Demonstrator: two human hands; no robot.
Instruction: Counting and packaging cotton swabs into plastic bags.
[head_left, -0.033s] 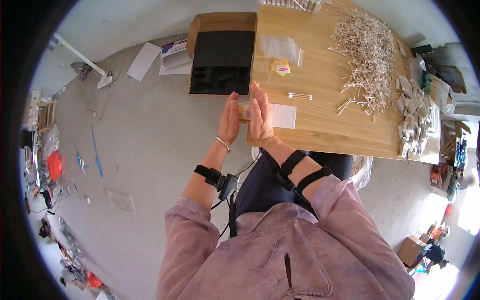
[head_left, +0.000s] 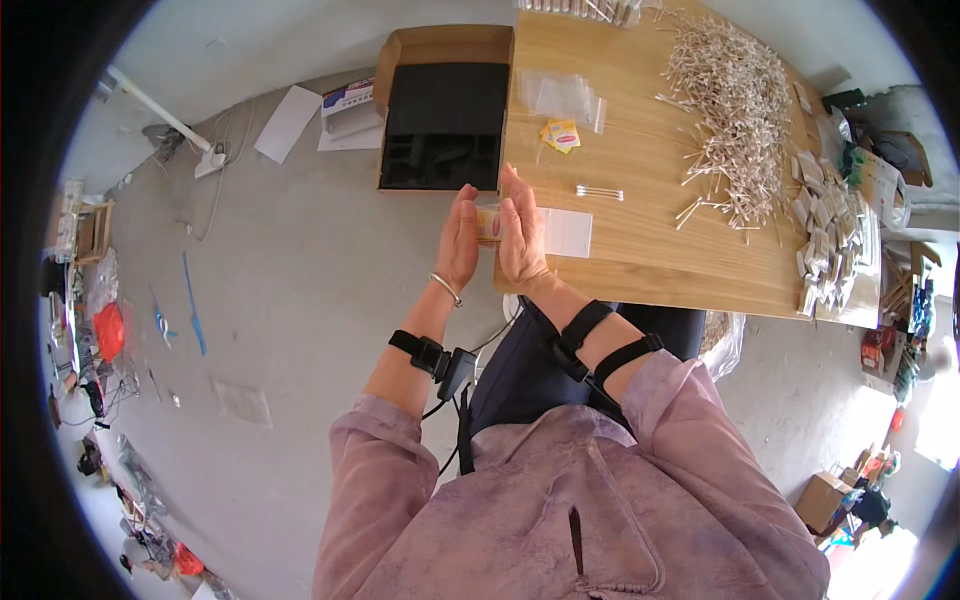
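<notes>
My left hand [head_left: 460, 240] and my right hand [head_left: 522, 235] face each other at the table's near left corner, fingers stretched out and close together. Between them is a small clear packet with a yellow printed card [head_left: 489, 224], held from both sides; my fingers partly hide it. Under and beside my right hand a white card or pad [head_left: 568, 233] lies on the wood. Farther up are several loose cotton swabs [head_left: 600, 192] in a small row, yellow printed cards [head_left: 562, 135] and a stack of clear plastic bags [head_left: 560, 98].
A large heap of cotton swabs [head_left: 735, 110] covers the right part of the wooden table [head_left: 640, 270]. Filled packets [head_left: 830, 235] are piled at its right edge. An open cardboard box with a black panel inside [head_left: 445, 125] stands against the table's left side.
</notes>
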